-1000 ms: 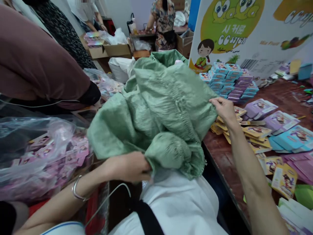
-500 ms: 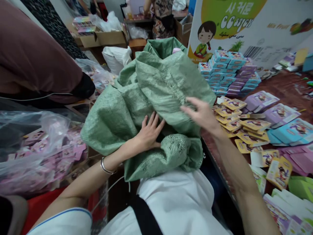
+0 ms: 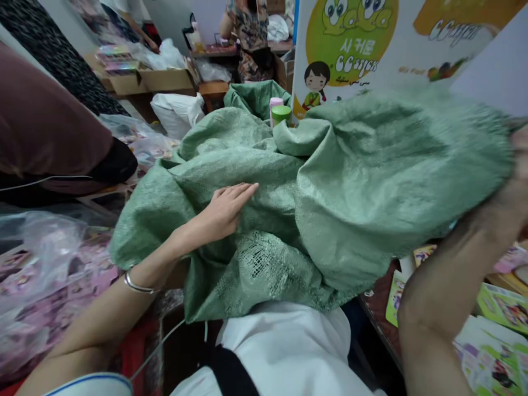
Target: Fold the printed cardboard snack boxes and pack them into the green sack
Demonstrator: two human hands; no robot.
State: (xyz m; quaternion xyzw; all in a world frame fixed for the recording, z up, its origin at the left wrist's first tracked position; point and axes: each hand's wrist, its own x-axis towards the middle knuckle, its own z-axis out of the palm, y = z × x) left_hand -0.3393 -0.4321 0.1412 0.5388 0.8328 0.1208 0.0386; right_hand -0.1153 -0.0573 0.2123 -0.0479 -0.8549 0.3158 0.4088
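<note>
A large green woven sack (image 3: 363, 181) lies crumpled across my lap, its weave frayed into gaps near the front. My left hand (image 3: 231, 208) rests on the sack with fingers stretched out and nothing in its grasp. At the right edge of the view, my right hand (image 3: 520, 176) holds the sack's far right end, pulled out and raised over the table; this hand is blurred and partly cut off. Behind the sack's folds stand a green-lidded container (image 3: 281, 113) and a pink-topped one (image 3: 275, 103).
A big printed carton (image 3: 371, 66) stands behind the sack. Small colourful boxes (image 3: 503, 308) lie on the table at right. On the left are clear bags of pink packets (image 3: 58, 291) and a person in a mauve top (image 3: 45, 121). Other people are farther back.
My right hand has swung right, drawing a sack flap over the table and covering the stacked boxes. My left hand has shifted slightly left on the sack. The two containers have come into clearer view.
</note>
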